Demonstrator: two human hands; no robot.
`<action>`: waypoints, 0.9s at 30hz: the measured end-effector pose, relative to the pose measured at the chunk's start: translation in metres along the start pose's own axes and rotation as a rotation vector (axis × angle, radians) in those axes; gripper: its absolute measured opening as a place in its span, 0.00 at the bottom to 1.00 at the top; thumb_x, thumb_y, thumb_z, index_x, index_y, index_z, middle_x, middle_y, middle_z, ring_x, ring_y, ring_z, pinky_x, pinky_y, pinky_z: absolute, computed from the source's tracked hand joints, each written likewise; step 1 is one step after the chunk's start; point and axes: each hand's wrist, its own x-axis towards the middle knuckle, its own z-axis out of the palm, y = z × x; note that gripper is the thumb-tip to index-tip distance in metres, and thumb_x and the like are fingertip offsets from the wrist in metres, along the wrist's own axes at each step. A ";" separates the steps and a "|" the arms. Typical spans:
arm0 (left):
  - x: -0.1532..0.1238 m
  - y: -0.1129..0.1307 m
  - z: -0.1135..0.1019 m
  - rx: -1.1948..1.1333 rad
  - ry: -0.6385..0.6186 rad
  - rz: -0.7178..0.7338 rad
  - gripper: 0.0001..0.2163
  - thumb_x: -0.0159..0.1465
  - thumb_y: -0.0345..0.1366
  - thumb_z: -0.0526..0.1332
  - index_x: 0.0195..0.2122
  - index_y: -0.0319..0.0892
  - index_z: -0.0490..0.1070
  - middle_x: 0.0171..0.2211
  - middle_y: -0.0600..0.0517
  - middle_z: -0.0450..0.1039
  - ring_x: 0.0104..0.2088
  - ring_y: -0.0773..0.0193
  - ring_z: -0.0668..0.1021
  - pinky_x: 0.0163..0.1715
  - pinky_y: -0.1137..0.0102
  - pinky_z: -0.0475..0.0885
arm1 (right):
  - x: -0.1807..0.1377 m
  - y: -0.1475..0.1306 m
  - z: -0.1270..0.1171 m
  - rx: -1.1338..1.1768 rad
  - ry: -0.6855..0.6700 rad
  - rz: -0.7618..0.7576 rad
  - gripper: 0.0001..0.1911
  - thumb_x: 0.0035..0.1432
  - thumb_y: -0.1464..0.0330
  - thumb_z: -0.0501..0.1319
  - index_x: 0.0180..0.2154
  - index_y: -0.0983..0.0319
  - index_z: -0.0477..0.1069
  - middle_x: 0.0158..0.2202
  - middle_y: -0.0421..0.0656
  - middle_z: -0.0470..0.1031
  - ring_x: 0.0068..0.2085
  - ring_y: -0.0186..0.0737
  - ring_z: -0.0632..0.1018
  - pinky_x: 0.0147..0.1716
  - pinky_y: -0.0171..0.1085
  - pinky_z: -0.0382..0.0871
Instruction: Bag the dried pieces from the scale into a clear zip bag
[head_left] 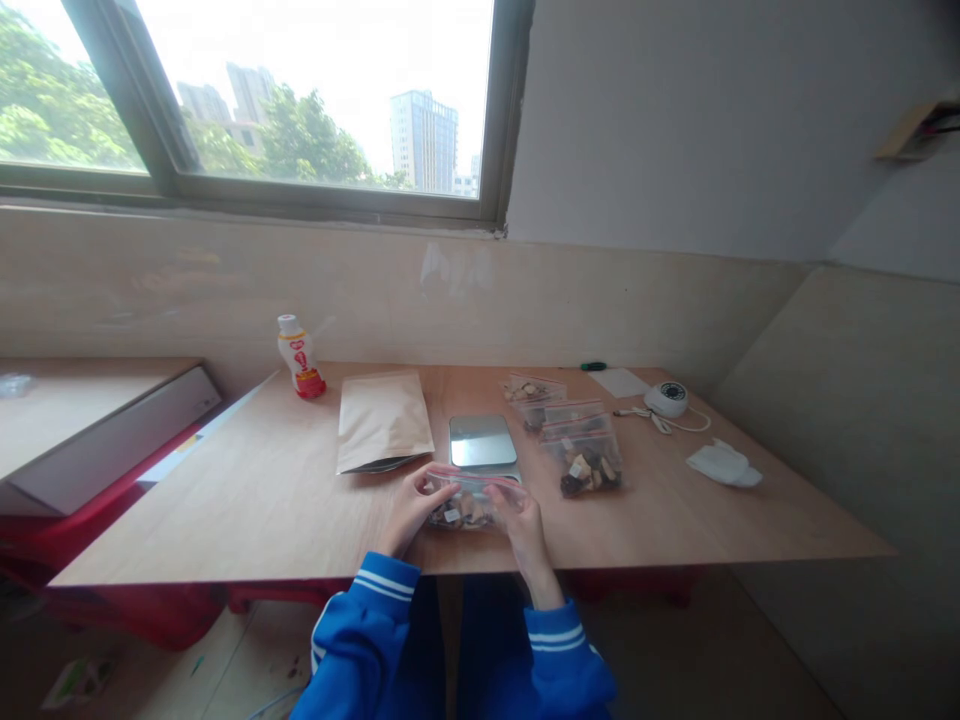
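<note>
Near the table's front edge, a clear zip bag (466, 512) with brown and pale dried pieces and a small white label lies between my hands. My left hand (414, 508) pinches the top of the bag at its left side. At the right end of the red zip strip, my right hand (520, 520) grips the bag with thumb and fingers. Just behind the bag sits a flat scale (480, 442) with a shiny plate; the bag hides part of its front. A kraft paper pouch (384, 422) with its dark mouth towards me lies left of the scale.
Several filled zip bags (589, 462) lie right of the scale. A white and red bottle (301, 358) stands at the back left. Further right are a white dome camera (666, 399) with its cable, a white paper sheet (619, 383) and a crumpled white tissue (724, 464).
</note>
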 end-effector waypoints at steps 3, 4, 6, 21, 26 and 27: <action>0.000 -0.001 0.000 0.002 0.015 -0.014 0.14 0.53 0.45 0.67 0.31 0.39 0.75 0.28 0.50 0.76 0.31 0.62 0.77 0.31 0.70 0.71 | 0.000 0.001 0.002 -0.028 0.006 -0.021 0.16 0.48 0.58 0.68 0.33 0.64 0.77 0.32 0.45 0.80 0.37 0.44 0.80 0.39 0.41 0.74; 0.000 0.000 0.000 -0.002 0.016 -0.017 0.14 0.53 0.45 0.67 0.30 0.38 0.74 0.27 0.51 0.75 0.30 0.63 0.77 0.30 0.71 0.71 | 0.000 0.002 0.002 -0.029 0.002 -0.024 0.15 0.48 0.58 0.68 0.33 0.63 0.77 0.31 0.44 0.79 0.36 0.43 0.79 0.38 0.39 0.74; -0.001 0.001 0.000 -0.011 0.013 -0.019 0.14 0.53 0.45 0.67 0.29 0.39 0.73 0.26 0.52 0.75 0.28 0.64 0.76 0.29 0.71 0.70 | -0.001 0.002 0.001 -0.023 -0.004 -0.024 0.15 0.49 0.58 0.68 0.32 0.63 0.77 0.30 0.42 0.78 0.34 0.40 0.79 0.35 0.37 0.73; -0.001 0.007 0.003 -0.132 -0.044 -0.079 0.13 0.52 0.44 0.67 0.31 0.39 0.74 0.28 0.52 0.76 0.30 0.63 0.77 0.33 0.70 0.72 | -0.003 0.006 0.000 -0.016 -0.012 -0.001 0.14 0.51 0.58 0.66 0.34 0.61 0.73 0.31 0.40 0.78 0.34 0.39 0.78 0.34 0.35 0.73; -0.001 0.005 0.004 -0.152 -0.010 -0.104 0.15 0.49 0.43 0.70 0.33 0.39 0.74 0.31 0.50 0.77 0.35 0.60 0.78 0.36 0.67 0.73 | -0.003 0.003 0.003 0.004 -0.031 -0.011 0.16 0.51 0.58 0.67 0.39 0.61 0.74 0.38 0.44 0.79 0.41 0.43 0.79 0.42 0.39 0.73; -0.001 0.005 0.004 -0.146 -0.003 -0.094 0.15 0.49 0.43 0.70 0.33 0.39 0.74 0.31 0.50 0.77 0.34 0.60 0.78 0.36 0.67 0.73 | -0.003 0.002 0.004 0.010 -0.040 -0.004 0.17 0.51 0.58 0.67 0.40 0.61 0.74 0.38 0.44 0.80 0.41 0.44 0.79 0.43 0.40 0.73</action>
